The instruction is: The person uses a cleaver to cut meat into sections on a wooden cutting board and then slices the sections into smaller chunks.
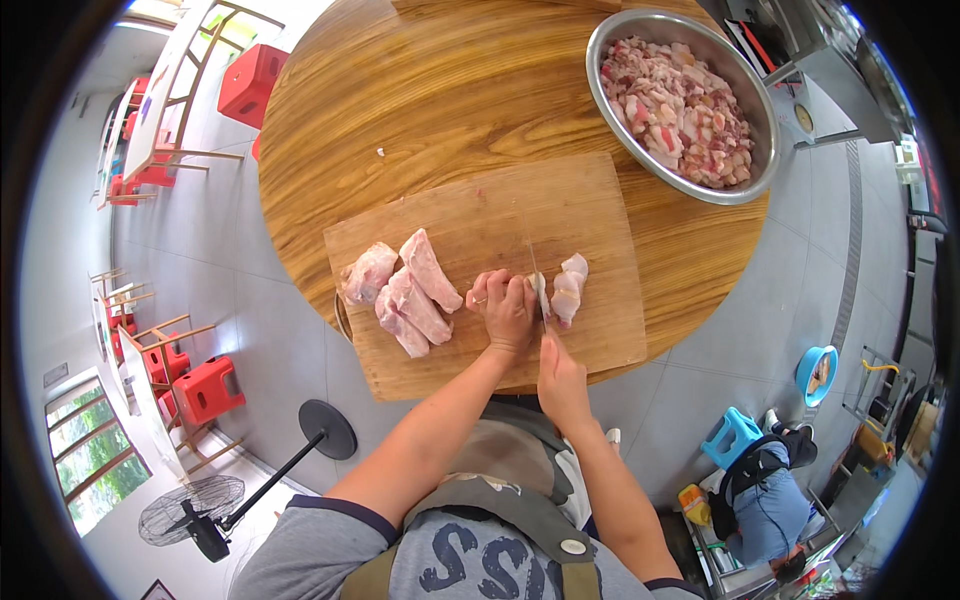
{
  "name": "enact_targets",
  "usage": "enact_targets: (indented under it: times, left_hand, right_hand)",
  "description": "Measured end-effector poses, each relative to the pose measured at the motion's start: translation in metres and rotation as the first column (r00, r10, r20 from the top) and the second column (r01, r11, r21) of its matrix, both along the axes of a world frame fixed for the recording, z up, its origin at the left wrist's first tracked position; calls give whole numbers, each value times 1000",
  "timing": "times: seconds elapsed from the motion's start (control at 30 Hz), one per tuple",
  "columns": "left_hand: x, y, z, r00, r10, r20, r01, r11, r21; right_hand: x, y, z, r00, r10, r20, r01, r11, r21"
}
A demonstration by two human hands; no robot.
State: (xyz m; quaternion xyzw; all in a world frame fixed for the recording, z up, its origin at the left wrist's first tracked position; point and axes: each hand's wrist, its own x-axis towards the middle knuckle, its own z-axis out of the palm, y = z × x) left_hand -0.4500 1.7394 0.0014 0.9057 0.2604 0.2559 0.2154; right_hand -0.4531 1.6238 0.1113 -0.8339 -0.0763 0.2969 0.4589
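On a wooden cutting board [487, 217], my left hand [506, 307] presses with curled fingers on a piece of raw meat [541, 296], mostly hidden beneath it. My right hand [562, 379] is closed around the handle of a knife [535, 262], whose blade stands edge-down at the meat beside my left fingertips. Cut slices of pale meat [570, 289] lie just right of the blade. Several larger chunks of raw meat [416, 304] rest at the board's left side. A steel basin [596, 67] of chopped meat [675, 112] stands at the upper right.
The board lies on a round wooden table [450, 90]. A pedestal fan [196, 514] stands at lower left, near red stools [206, 390]. At lower right, a person in blue [772, 502] bends near a blue stool [729, 439] and a blue basin [804, 375].
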Motion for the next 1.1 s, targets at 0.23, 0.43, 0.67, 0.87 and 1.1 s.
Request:
enact_targets:
  times: [0.23, 0.43, 0.67, 0.87, 1.1]
  left_hand:
    - [-4, 4, -5, 1000, -20, -12, 20, 1000, 4]
    - [-3, 4, -2, 998, -32, -48, 30, 998, -47]
    - [-1, 1, 8, 998, -43, -55, 39, 996, -80]
    - [-3, 28, 40, 987, -160, -30, 158, 985, -68]
    - [2, 27, 13, 984, -172, 46, 172, 985, 7]
  right_hand:
    - [-48, -30, 6, 997, -33, 70, 32, 999, 16]
    - [-6, 3, 2, 1000, -25, -16, 25, 1000, -8]
    - [8, 0, -8, 991, -123, -57, 122, 992, -14]
    - [-15, -2, 20, 988, -115, 100, 112, 993, 37]
    - [-26, 7, 19, 990, -84, 110, 85, 996, -9]
